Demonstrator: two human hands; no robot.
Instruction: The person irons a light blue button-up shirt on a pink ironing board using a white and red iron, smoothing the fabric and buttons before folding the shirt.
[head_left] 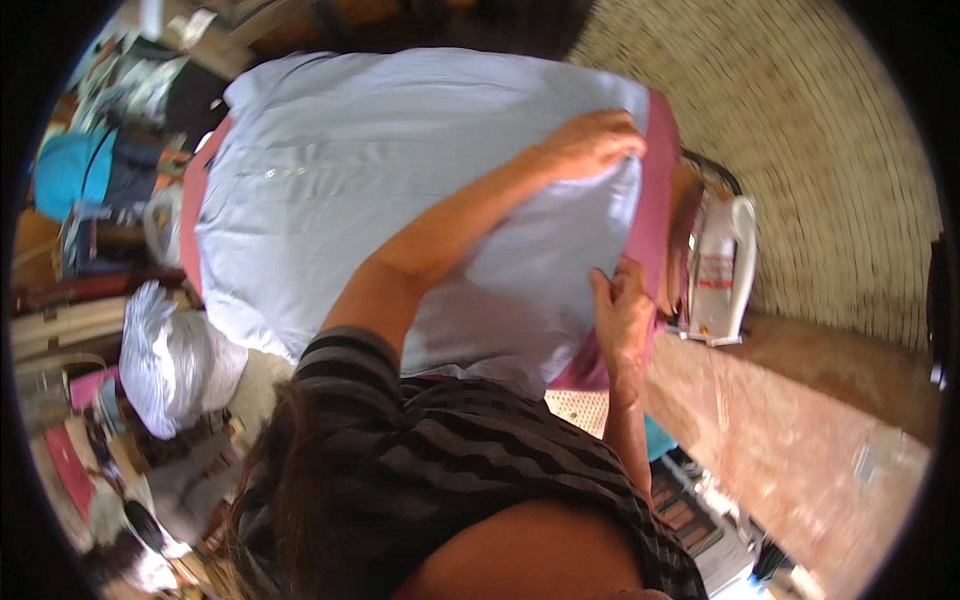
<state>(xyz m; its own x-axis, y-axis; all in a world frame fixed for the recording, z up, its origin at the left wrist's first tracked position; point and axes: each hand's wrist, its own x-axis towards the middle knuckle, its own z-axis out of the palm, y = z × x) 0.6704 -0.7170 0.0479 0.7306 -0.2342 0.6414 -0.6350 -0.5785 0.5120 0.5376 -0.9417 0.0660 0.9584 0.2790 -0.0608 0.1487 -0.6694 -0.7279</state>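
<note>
A light blue garment [400,190], with a row of small shiny spots near its left part, is spread over a padded board with a maroon cover [662,150]. My left arm reaches across the cloth. Close to the far right corner, my left hand [600,142] is closed, its fingers curled on the garment's right edge. Lower down that same side, my right hand [625,310] rests where the blue cloth meets the maroon cover. Its thumb is spread apart from the fingers and lies by the cloth's edge. Soft wrinkles run through the fabric between my arms.
Just right of the board stands a white object with a curved handle [738,250], iron-like in shape. A wooden surface [790,430] lies at the lower right, woven matting [770,130] beyond. Leftward are a tied white plastic bag [185,365], a blue item [75,175] and clutter.
</note>
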